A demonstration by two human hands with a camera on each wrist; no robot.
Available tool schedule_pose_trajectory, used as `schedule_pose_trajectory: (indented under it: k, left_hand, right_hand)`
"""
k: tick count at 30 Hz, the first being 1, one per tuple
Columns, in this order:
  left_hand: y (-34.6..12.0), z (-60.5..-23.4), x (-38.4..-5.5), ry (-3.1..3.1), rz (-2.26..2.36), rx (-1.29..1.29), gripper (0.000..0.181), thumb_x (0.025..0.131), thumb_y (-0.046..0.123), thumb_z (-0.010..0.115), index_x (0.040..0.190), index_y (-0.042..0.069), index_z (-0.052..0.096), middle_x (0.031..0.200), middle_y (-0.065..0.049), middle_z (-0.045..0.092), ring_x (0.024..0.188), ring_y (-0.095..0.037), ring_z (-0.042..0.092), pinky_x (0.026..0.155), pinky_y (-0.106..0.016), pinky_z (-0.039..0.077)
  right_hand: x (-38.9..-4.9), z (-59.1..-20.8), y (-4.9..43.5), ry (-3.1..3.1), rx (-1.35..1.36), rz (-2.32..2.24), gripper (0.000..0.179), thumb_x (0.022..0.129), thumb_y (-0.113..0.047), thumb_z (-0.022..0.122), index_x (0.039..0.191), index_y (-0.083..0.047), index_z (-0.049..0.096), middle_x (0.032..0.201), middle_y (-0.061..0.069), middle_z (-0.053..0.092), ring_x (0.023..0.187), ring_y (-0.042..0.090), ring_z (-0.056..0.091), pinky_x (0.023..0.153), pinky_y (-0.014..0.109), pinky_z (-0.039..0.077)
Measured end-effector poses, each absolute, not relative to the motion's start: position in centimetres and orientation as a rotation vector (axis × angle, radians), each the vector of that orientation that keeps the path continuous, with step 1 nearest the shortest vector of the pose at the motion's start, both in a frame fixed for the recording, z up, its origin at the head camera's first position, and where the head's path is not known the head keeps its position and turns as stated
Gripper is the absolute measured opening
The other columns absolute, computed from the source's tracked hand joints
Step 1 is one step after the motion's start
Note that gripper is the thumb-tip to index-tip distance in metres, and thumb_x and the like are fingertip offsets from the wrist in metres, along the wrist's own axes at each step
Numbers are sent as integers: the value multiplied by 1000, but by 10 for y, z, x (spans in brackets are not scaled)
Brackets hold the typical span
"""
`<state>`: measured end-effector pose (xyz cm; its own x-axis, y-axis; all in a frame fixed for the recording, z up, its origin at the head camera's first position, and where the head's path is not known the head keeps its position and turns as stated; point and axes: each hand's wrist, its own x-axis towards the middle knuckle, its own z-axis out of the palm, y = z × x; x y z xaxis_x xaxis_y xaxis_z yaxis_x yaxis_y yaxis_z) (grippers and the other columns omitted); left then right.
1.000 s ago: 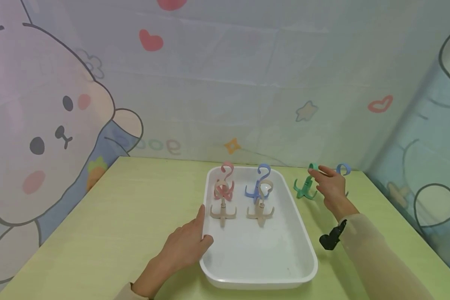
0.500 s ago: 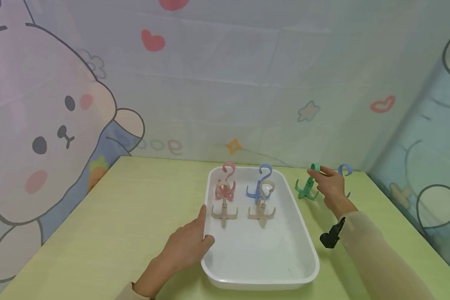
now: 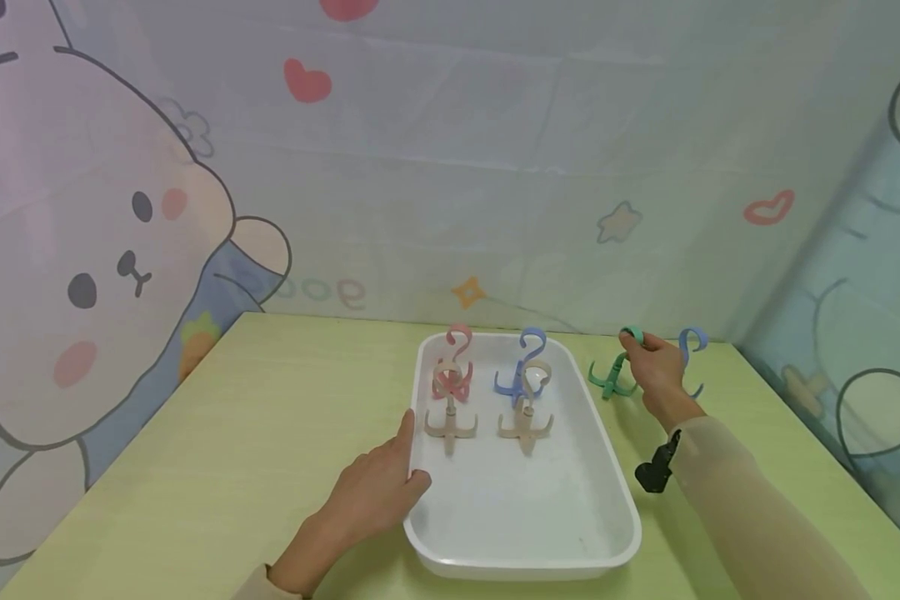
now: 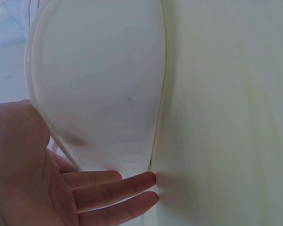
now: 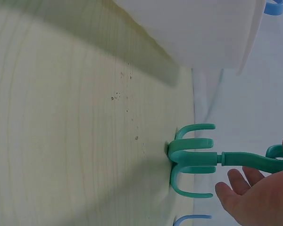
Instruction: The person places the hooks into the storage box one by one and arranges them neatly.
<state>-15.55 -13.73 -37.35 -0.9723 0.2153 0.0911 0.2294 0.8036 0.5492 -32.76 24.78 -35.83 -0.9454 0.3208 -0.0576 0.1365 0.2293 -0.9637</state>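
Note:
Upright on the table, a green plastic four-prong hanging hook [image 3: 609,380] has its curled top in my right hand [image 3: 656,367]. My right hand pinches it there; in the right wrist view the thumb is at the curl and the prongs of the green hook [image 5: 193,157] sit down at the tabletop. My left hand [image 3: 371,483] holds the left side of a white tray [image 3: 525,562], thumb over the rim. The left wrist view shows its other fingers [image 4: 113,193] outside, along the tray wall. In the tray stand a pink hook [image 3: 459,335], a blue hook [image 3: 531,337] and two beige hooks [image 3: 450,429].
Another blue hook [image 3: 693,335] stands just right of my right hand, partly hidden by it. A printed cloth [image 3: 420,167] hangs behind the table [image 3: 270,417]. A small black device [image 3: 654,473] sits at my right wrist.
My right fingers have closed in on the green hook's top, and the hand has turned a little, uncovering more of the blue hook. My left hand stays on the tray.

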Motion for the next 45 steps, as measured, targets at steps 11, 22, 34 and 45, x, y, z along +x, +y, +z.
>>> schedule_pose_trajectory:
  k: [11, 22, 34, 45]
  left_hand:
    - [-137, -373, -156, -2962, -897, -366, 81, 93, 22, 56, 164, -5, 26, 145, -23, 63, 94, -30, 70, 74, -48, 54]
    - [-138, -371, -156, -2960, -888, -373, 82, 93, 21, 56, 165, -3, 26, 143, -22, 64, 95, -30, 70, 73, -47, 54]
    - [-138, -373, -155, -2951, -893, -379, 80, 93, 20, 55, 164, -4, 27, 142, -21, 64, 95, -30, 70, 74, -49, 55]
    - [-138, -375, -156, -2948, -892, -382, 81, 93, 20, 56, 164, -4, 26, 140, -22, 65, 91, -28, 70, 72, -47, 55]
  right_hand:
    - [-329, -359, 248, -2327, -467, 1804, 66, 106, -47, 53, 160, -9, 47, 164, 18, 42, 147, 34, 49, 113, 42, 45]
    - [-329, -356, 251, -2274, -442, 1873, 64, 105, -42, 58, 159, -9, 48, 134, 1, 58, 127, 17, 57, 119, 42, 44]
    - [-322, -353, 254, -2218, -398, 1954, 59, 106, -43, 58, 154, -9, 54, 97, -18, 66, 113, 11, 63, 116, 43, 46]
    - [-311, -344, 263, -2155, -199, 2111, 19, 104, -41, 64, 110, -24, 70, 94, -19, 76, 95, 1, 71, 86, 21, 58]
